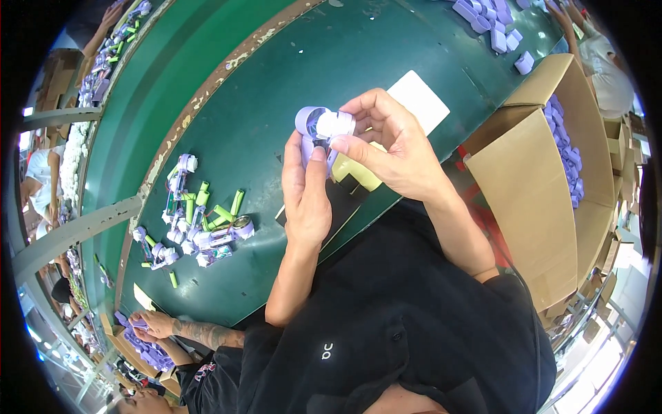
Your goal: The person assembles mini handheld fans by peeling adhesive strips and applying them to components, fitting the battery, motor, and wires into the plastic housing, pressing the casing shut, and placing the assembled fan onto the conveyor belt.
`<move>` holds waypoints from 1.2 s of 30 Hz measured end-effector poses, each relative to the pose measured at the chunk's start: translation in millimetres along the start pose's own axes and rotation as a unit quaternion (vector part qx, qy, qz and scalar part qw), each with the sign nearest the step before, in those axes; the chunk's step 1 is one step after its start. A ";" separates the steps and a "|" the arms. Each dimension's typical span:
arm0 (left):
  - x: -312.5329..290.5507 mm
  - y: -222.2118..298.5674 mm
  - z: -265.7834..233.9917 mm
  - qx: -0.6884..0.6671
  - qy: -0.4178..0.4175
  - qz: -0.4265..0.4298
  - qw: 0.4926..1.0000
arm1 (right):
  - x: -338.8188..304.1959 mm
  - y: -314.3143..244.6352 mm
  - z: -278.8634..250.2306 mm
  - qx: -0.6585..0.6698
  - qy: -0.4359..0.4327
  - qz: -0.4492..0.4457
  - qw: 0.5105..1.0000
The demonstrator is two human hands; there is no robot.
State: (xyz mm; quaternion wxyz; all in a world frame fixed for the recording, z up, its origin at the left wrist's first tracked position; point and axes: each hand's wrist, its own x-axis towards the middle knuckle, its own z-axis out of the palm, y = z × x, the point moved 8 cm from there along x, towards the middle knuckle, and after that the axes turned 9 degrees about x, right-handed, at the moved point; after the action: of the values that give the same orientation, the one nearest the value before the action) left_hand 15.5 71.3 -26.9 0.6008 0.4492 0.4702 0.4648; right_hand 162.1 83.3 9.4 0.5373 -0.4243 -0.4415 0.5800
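Observation:
Over the green bench, my left hand (308, 200) is closed around a lilac plastic housing (303, 123) with a rounded ring-like end, its thumb pressed on the front. My right hand (400, 148) pinches a white round part (336, 125) at the housing's upper end. The two parts touch, but whether they are joined I cannot tell. Below the hands lie a yellow piece (365, 176) and a black flat pad (341, 207), both partly hidden. To the left is a loose pile of lilac-and-white assemblies (200, 238) with green cylindrical batteries (222, 212).
A white sheet (420, 103) lies beyond my right hand. More lilac housings (486, 17) are heaped at the far right. An open cardboard box (527, 193) holding lilac parts stands at my right. On the left, a co-worker's tattooed arm (207, 334) reaches over another box; a metal rail (76, 238) crosses there.

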 end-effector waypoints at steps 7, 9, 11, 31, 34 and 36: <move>-4.3 9.8 1.2 0.016 -0.013 0.060 0.998 | 3.3 -4.8 -3.9 -0.027 0.033 0.012 0.999; -5.1 10.0 -3.6 0.078 -0.015 0.095 0.992 | 4.6 -11.9 -6.5 -0.086 0.026 -0.014 0.996; -4.9 15.6 -3.5 0.114 -0.018 0.116 0.987 | 6.0 -13.8 -10.3 -0.094 0.016 0.012 0.995; -8.0 7.6 8.9 -0.053 -0.078 0.023 0.995 | 8.6 -10.5 -15.8 -0.115 0.012 -0.051 0.992; -16.1 6.0 25.8 -0.093 -0.135 -0.035 0.986 | 17.4 -20.2 -10.0 -0.119 0.013 -0.115 0.986; -20.3 7.8 28.8 -0.087 -0.112 -0.042 0.989 | 17.4 -19.3 -5.2 -0.117 0.043 -0.101 0.987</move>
State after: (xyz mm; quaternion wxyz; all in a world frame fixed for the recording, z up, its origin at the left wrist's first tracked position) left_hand 40.1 49.7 -11.8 0.7057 0.4245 0.3761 0.4247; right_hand 170.9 101.6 26.5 0.5588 -0.4618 -0.5231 0.4481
